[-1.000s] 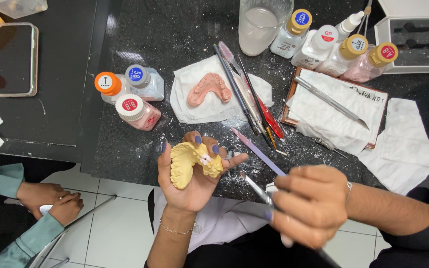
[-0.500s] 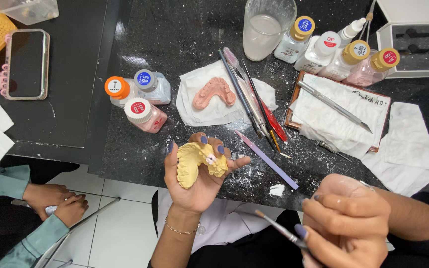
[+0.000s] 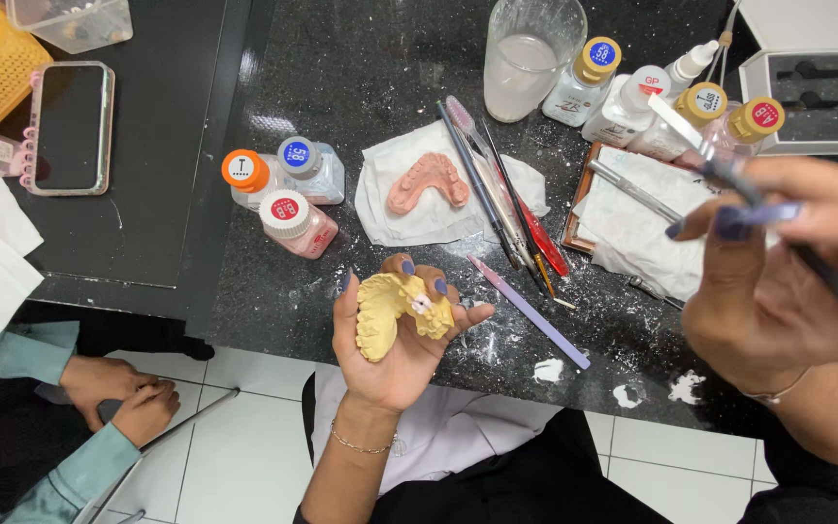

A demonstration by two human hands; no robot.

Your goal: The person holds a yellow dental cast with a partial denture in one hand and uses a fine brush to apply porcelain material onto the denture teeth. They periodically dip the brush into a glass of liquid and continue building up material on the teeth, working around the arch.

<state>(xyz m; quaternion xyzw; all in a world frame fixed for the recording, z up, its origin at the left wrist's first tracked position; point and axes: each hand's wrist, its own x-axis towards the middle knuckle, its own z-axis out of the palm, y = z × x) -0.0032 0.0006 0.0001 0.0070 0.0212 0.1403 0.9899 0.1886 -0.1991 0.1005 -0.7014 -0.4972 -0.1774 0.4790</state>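
Head view: yellow dental cast (image 3: 402, 312) cradled in the left hand (image 3: 395, 340), thin brush (image 3: 729, 180) pinched in the right hand (image 3: 778, 281).

The left hand's fingers curl around the cast, holding it at the desk (image 3: 341, 58) edge over tiled floor, just below the pink denture base (image 3: 429, 181) on its tissue; a loosened grip could drop and chip it. Right of the cast, the right hand's fingers close on the brush, raised near the camera and blurred; a swing could topple the capped bottles (image 3: 283, 194) left of the denture base.
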